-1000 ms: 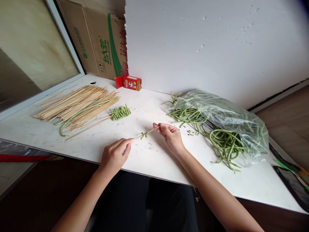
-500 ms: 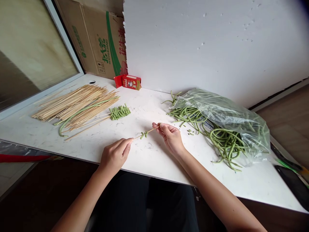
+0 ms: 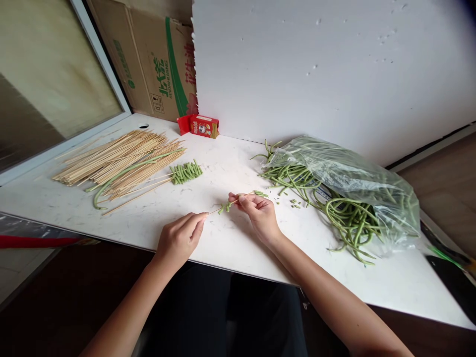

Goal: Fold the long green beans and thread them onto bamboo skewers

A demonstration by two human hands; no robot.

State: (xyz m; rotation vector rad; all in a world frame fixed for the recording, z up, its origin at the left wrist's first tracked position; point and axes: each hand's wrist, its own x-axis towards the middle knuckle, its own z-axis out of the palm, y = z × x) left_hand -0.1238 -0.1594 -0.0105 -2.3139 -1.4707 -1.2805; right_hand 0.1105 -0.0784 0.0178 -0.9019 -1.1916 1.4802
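The fingers [image 3: 202, 218] of the left hand [image 3: 178, 237] are pinched closed on the near end of a thin wooden skewer [image 3: 213, 212]. Those of the right hand [image 3: 259, 214] are bent in tight at its other end, thumb against fingertips; the skewer seems to run into this grip, though exactly what is pressed there is partly hidden. A few short bean pieces [image 3: 224, 208] sit on the skewer between the two hands, right beside the right fingers. A thin green length [image 3: 261, 194] shows just past the right hand and looks held with it.

The step in hand appears to be threading cut bean onto the skewer, early on, with few pieces in place. The next move calls for a firm left hold while the right lines up a piece, pushes it over the tip and keeps clear of the point.

Farther out on the white desk [image 3: 226, 158], bean scraps [image 3: 295, 204] lie beyond the right hand, near loose long beans [image 3: 351, 218] spilling from a clear plastic bag [image 3: 345, 158]. To the left lie filled skewers [image 3: 186, 172], packed with bean pieces, beside a heap of bare sticks [image 3: 115, 156].
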